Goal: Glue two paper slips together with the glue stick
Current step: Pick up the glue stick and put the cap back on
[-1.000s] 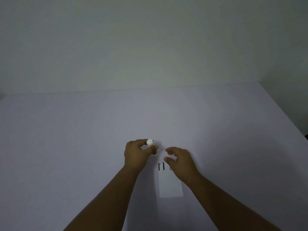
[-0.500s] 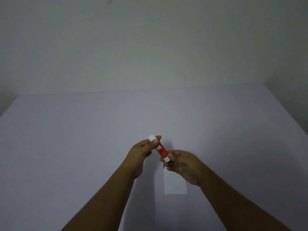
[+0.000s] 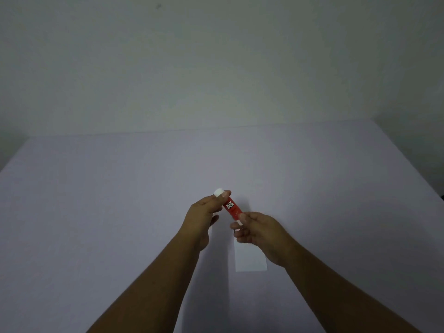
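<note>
Table, pale and wide, lies below the grip, with a paper slip under the right hand. Left hand pinches the white cap; the right pinches the glue stick base. Risk: uneven pull drops the stick.

Label text: "GLUE STICK", white capitals in two lines
Carrier: red barrel of glue stick
Orientation: running along the tilted barrel
Smaller print below label: too small to read
Paper slip: visible part blank, upper end hidden
Other readable text: none
</note>
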A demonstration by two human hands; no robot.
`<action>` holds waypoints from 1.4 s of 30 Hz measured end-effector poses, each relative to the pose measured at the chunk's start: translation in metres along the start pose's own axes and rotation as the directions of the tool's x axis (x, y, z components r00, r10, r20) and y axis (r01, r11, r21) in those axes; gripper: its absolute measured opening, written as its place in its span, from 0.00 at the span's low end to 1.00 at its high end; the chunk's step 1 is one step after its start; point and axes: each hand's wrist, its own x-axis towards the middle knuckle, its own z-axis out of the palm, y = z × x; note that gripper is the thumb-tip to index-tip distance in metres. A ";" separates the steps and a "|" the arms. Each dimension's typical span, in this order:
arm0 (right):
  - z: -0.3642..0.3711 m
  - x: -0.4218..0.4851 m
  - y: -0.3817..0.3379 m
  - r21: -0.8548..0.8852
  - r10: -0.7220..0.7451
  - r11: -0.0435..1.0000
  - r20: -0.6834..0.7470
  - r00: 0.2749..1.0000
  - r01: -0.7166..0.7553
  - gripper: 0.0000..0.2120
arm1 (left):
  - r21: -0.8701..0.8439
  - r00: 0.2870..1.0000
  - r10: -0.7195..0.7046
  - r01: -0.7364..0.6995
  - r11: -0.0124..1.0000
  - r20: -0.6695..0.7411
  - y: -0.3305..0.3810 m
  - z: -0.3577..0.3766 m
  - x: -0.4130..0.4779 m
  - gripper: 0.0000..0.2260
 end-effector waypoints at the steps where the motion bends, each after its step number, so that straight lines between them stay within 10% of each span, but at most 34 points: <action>1: 0.000 -0.001 -0.001 -0.006 -0.013 1.000 0.002 1.000 0.013 0.10 | 0.012 1.000 0.009 -0.009 1.000 -0.001 0.001 0.000 -0.001 0.18; 7: 0.008 0.001 0.001 -0.449 -0.235 0.886 -0.211 0.949 0.119 0.10 | 0.031 0.999 0.036 -0.035 0.999 -0.010 0.005 0.004 -0.004 0.19; 13: 0.004 -0.002 -0.001 -0.066 -0.089 0.994 -0.059 0.994 0.085 0.07 | 0.039 0.999 0.042 -0.042 0.998 -0.009 0.009 0.002 -0.006 0.15; 19: 0.005 0.001 -0.004 -0.437 -0.259 0.886 -0.190 0.947 0.155 0.12 | 0.039 0.999 0.006 -0.004 0.999 -0.052 0.008 0.003 -0.004 0.21; 25: 0.001 -0.006 -0.011 -0.198 -0.106 0.975 -0.016 0.994 0.101 0.10 | 0.056 0.999 0.000 0.002 0.998 -0.045 0.012 0.004 -0.003 0.21; 31: 0.007 -0.002 -0.008 -0.482 -0.234 0.867 -0.173 0.957 0.125 0.10 | 0.073 0.997 -0.004 0.009 0.997 -0.071 0.011 0.008 -0.003 0.21; 37: 0.002 -0.006 -0.013 -0.233 -0.058 0.971 -0.041 0.997 0.047 0.09 | 0.060 0.998 -0.008 0.012 0.998 -0.065 0.013 0.006 -0.004 0.21; 42: 0.003 -0.005 -0.012 -0.399 -0.177 0.910 -0.140 0.974 0.108 0.07 | 0.065 0.998 -0.014 0.018 0.998 -0.065 0.013 0.008 -0.005 0.22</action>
